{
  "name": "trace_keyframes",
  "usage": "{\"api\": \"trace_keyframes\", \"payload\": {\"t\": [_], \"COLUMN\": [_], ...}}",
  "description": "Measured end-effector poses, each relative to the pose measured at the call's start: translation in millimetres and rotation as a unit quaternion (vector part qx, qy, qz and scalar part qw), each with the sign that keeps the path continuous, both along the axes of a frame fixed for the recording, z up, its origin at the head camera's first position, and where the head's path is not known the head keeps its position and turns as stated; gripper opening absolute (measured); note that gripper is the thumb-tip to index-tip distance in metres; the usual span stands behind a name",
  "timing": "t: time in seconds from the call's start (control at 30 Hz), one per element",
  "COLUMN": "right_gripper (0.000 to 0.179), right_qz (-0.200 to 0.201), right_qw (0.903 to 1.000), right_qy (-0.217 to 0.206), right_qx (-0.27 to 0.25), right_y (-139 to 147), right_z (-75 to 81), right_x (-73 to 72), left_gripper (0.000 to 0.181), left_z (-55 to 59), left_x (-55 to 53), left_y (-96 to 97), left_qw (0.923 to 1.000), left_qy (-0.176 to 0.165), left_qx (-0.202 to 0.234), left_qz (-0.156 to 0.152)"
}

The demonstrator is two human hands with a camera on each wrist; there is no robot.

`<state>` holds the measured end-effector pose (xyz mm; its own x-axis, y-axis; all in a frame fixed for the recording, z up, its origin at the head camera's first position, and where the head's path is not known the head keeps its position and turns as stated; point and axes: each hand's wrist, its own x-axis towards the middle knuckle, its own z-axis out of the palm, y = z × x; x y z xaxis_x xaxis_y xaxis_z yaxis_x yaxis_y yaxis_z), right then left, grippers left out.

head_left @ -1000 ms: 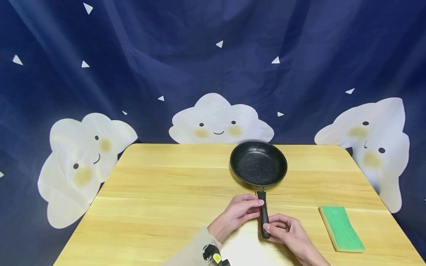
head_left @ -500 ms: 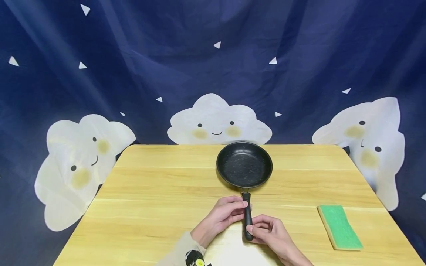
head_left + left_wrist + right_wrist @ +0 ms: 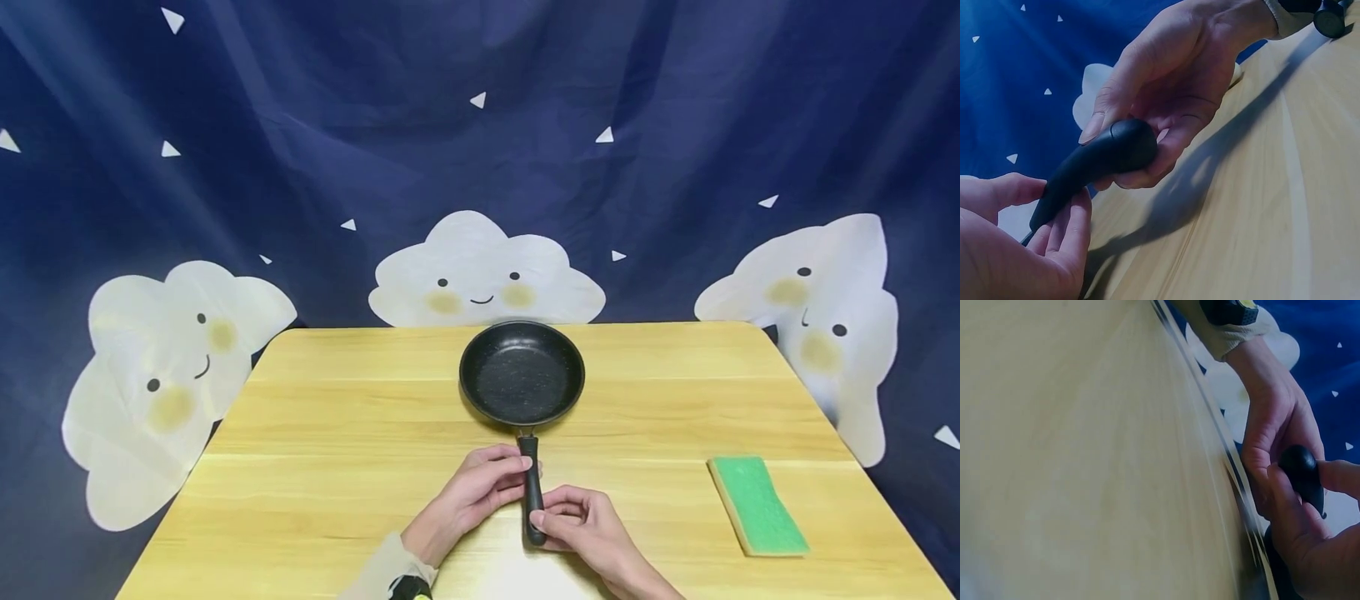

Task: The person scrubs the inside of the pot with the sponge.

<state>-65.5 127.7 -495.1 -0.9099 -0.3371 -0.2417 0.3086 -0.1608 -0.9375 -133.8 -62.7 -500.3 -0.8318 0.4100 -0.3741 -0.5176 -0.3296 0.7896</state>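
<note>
A black frying pan (image 3: 522,375) faces upward at mid-table in the head view, its handle (image 3: 531,479) toward me. Whether its base touches the table I cannot tell. My left hand (image 3: 483,492) pinches the handle near the pan, thumb on top and fingers beneath. Closer to the handle's end, my right hand (image 3: 581,529) pinches it from the other side. In the left wrist view, the left hand (image 3: 1029,231) and right hand (image 3: 1169,94) hold the handle above the table. The right wrist view shows the right hand (image 3: 1316,544) around the rounded handle end (image 3: 1299,464).
A green-topped sponge (image 3: 757,506) lies on the wooden table (image 3: 337,500) to the right. Behind the table hangs a dark blue curtain (image 3: 420,125) with white clouds. The left wrist has a dark strapped device (image 3: 410,588).
Both hands have carried the frying pan leftward over the table, with the same grips kept on the handle. The view has shifted slightly; the sponge stays in its place on the table.
</note>
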Motion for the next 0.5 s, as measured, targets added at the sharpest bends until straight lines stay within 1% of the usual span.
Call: {"api": "trace_keyframes", "payload": {"t": [0.27, 0.37, 0.5], "right_gripper": [0.031, 0.031, 0.031], "right_qz": [0.001, -0.002, -0.006], "right_qw": [1.0000, 1.0000, 0.9999], "right_qy": [-0.005, -0.007, -0.011], "right_qx": [0.000, 0.004, 0.007], "right_y": [-8.9, -9.8, -10.8], "right_z": [-1.2, -0.7, 0.7], "right_x": [-1.3, -1.5, -1.7], "left_gripper": [0.014, 0.016, 0.021], "left_z": [0.3, 1.3, 2.5], "left_x": [1.2, 1.0, 0.4], "left_y": [-9.1, -10.0, -9.6], "left_qw": [0.9999, 0.9998, 0.9998], "left_qy": [-0.007, -0.009, -0.003], "left_qx": [0.013, 0.018, 0.018], "left_qz": [0.002, 0.002, 0.004]}}
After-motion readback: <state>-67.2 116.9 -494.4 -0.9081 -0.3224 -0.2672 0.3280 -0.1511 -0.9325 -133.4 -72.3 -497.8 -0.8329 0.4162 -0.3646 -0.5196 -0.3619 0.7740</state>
